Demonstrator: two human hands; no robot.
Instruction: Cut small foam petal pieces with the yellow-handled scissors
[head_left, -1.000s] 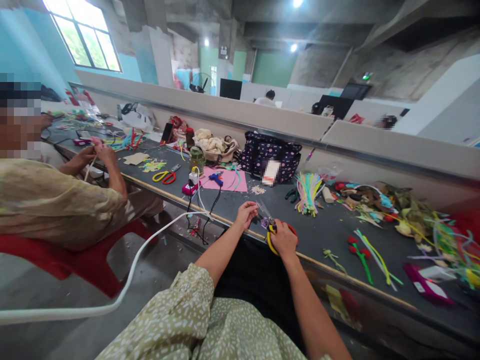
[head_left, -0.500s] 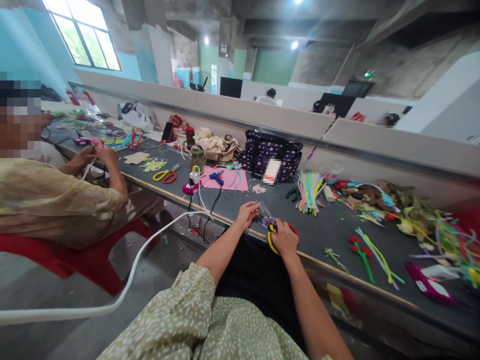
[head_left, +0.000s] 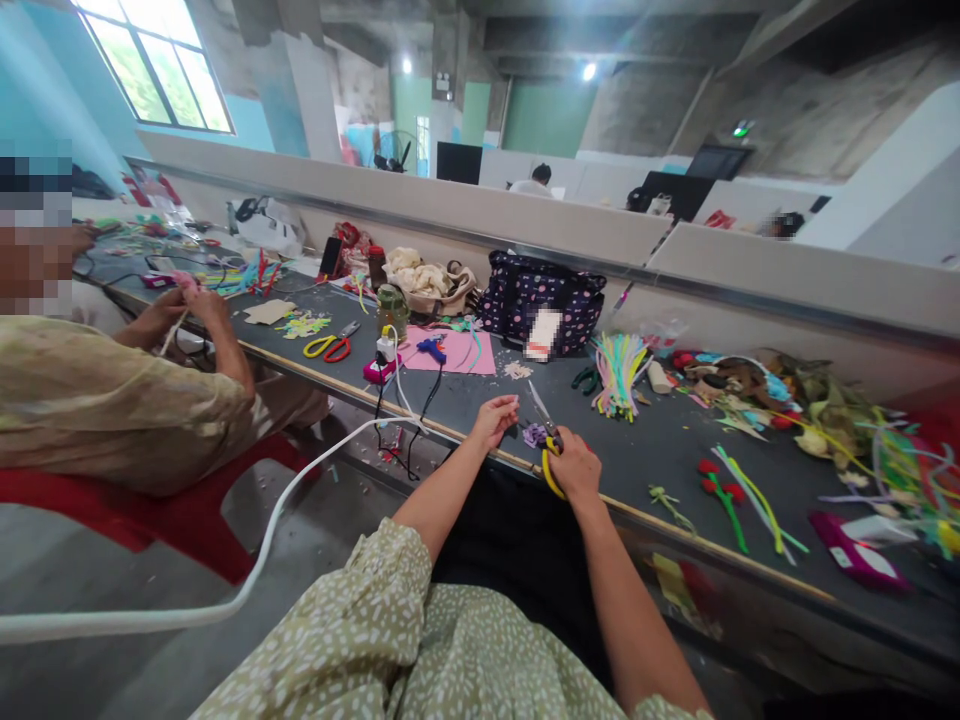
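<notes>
At the near edge of the bench [head_left: 652, 452], dead ahead of me, both hands are up and working close together. Right hand [head_left: 574, 466] first: its grip is wrapped tight through the yellow loops of the scissors [head_left: 545, 428], fingers fully curled, nothing else in it. The scissors' long axis runs from that fist up and away toward the far wall, tips leaning a touch left. The blades read as one thin line, so nearly closed, though they are too small for me to swear to it.

Now the small purple piece [head_left: 533, 434]: it sits just beside the blades near the pivot, on their left side, right between the two hands. Left hand [head_left: 495, 420] is just beyond it, fingers bent in, thumb and fingertips drawn together. Whether that grip actually has hold of the purple piece, or of anything, I cannot tell from here. So the purple piece lies left of the blades, and the scissors are nearer to it than either palm.

Further along the bench to the left are a second pair of scissors [head_left: 331, 347] and a pink sheet [head_left: 459, 355], well apart from the hands. At the far left, a co-worker's hands [head_left: 187, 305] are busy over that end.
</notes>
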